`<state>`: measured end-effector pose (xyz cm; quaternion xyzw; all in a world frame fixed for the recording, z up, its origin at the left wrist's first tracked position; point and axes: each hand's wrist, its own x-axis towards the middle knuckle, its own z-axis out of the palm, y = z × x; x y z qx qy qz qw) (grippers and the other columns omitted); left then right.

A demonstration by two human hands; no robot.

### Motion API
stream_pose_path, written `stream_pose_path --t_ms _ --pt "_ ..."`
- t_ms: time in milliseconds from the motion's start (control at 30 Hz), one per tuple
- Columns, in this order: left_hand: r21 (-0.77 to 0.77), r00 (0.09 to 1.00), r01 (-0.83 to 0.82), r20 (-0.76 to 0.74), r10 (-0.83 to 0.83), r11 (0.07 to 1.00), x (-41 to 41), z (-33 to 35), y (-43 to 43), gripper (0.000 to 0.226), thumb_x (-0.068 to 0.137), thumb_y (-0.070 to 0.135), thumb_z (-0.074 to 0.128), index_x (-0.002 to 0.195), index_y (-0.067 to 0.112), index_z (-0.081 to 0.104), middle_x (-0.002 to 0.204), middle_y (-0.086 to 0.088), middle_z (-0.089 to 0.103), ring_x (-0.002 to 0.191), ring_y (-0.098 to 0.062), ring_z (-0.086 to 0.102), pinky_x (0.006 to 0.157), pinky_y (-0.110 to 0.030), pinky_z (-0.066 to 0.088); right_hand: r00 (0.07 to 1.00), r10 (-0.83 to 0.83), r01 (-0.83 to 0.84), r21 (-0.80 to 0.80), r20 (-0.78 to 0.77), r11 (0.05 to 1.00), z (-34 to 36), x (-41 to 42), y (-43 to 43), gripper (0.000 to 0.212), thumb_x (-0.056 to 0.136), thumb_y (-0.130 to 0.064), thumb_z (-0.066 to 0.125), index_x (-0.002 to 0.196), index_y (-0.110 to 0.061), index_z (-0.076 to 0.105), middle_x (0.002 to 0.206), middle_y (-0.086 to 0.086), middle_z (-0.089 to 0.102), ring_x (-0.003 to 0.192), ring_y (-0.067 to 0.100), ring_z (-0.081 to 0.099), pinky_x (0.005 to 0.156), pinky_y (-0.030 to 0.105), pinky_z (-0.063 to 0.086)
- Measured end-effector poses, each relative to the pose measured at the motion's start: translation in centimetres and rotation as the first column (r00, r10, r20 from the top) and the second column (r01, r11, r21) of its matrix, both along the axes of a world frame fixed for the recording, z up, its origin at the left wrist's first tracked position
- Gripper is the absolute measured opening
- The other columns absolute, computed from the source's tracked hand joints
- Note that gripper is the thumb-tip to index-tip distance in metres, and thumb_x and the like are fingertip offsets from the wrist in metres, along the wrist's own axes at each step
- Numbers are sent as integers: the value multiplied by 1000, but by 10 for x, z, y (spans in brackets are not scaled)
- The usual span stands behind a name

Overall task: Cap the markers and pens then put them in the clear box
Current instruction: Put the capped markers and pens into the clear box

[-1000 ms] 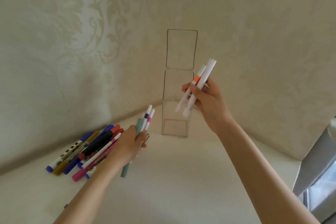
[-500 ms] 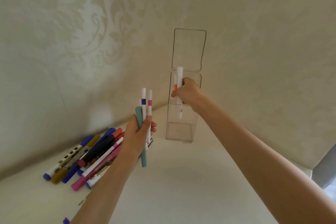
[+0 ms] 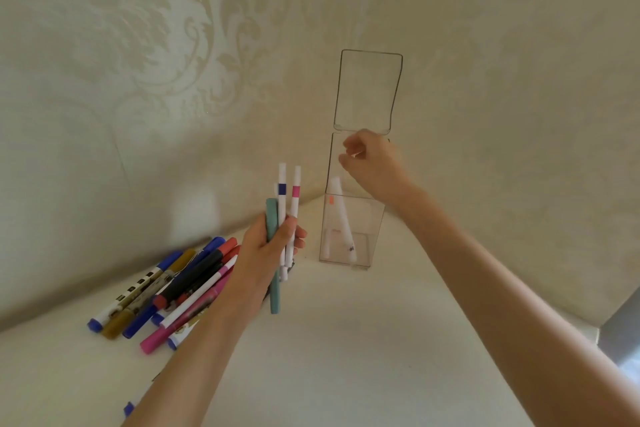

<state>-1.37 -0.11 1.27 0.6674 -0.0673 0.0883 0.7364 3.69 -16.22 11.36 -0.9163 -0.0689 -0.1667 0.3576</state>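
Right hand [image 3: 375, 163] empty over the clear box [image 3: 372, 229]; left hand [image 3: 268, 253] grips three more pens.

The right hand hangs just above the box's open mouth, fingers loosely curled round nothing, and below it two white pens [image 3: 341, 215] lean inside. The hinged lid [image 3: 369, 90] stands upright behind this hand, probably to keep the mouth free. The left hand clasps a teal pen [image 3: 272, 218], a blue-banded pen [image 3: 282, 189] and a pink-banded pen [image 3: 296, 191] upright, tips up, just beside the box, likely ready to pass across. Below and to the left of that hand, the pile of markers [image 3: 180, 284] lies on the counter [image 3: 346, 340], not yet boxed.
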Motion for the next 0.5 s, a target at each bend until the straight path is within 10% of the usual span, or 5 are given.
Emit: stream_pose_path --t_ms 167,500 --pt "154 973 223 25 -229 963 -9 11 -14 14 92 19 51 84 12 60 64 9 66 63 -5 61 62 -17 51 896 403 -284 455 -187 844 -12 -44 5 34 83 -24 68 113 -11 59 76 6 58 55 13 45 51 24 40" --pt "-24 987 -58 -149 54 998 0 6 -16 22 93 34 48 82 18 58 72 4 56 59 -8 49 60 -22 41 974 219 -202 682 63 703 -6 -34 -40 4 84 1 62 84 -2 61 67 9 55 49 9 54 48 19 50"
